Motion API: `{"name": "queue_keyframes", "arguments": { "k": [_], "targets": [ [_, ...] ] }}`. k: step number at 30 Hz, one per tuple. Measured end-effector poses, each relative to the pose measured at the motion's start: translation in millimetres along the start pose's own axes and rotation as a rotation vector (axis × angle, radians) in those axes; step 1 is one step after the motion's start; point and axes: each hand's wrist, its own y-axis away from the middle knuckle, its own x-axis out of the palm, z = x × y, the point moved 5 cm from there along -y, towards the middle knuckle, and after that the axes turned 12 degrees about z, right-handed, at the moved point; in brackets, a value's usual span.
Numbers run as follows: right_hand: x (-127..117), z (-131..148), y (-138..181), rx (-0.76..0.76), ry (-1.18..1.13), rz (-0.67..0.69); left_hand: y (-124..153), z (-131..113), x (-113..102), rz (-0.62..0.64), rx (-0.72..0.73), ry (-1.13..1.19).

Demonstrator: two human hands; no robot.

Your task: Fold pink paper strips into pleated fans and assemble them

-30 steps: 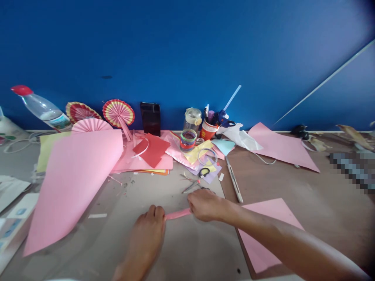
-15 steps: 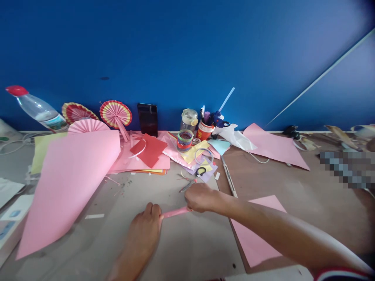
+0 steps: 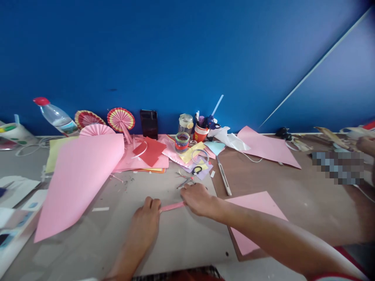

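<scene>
A narrow folded pink paper strip (image 3: 172, 206) lies flat on the grey table between my two hands. My left hand (image 3: 146, 222) is closed on its left end, fingers curled down onto the tabletop. My right hand (image 3: 197, 200) is closed on its right end, knuckles up. Just beyond my right hand lie small scissors (image 3: 185, 181) and paper scraps. A pink sheet (image 3: 254, 218) rests on a brown board under my right forearm.
A large curled pink sheet (image 3: 79, 179) covers the left. Along the blue wall stand a bottle (image 3: 55, 116), paper fans (image 3: 120, 119), a phone (image 3: 149, 124), a jar (image 3: 185, 124) and a cup of tools (image 3: 200, 132). Coloured papers (image 3: 149, 153) and a craft knife (image 3: 224, 178) lie mid-table.
The view has pulled back and tilted slightly, so everything sits a little lower and farther left. Both hands stay closed on the ends of the pink strip, with hardly any movement.
</scene>
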Motion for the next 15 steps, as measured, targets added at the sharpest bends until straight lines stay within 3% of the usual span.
{"name": "queue_keyframes", "arguments": {
  "k": [8, 15],
  "targets": [
    [3, -2, -1, 0.01, -0.035, 0.057, 5, -8, -20, 0.074, 0.035, 0.017],
    [9, 2, 8, -0.062, 0.059, -0.153, 3, -6, -4, -0.065, 0.166, -0.153]
  ]
}}
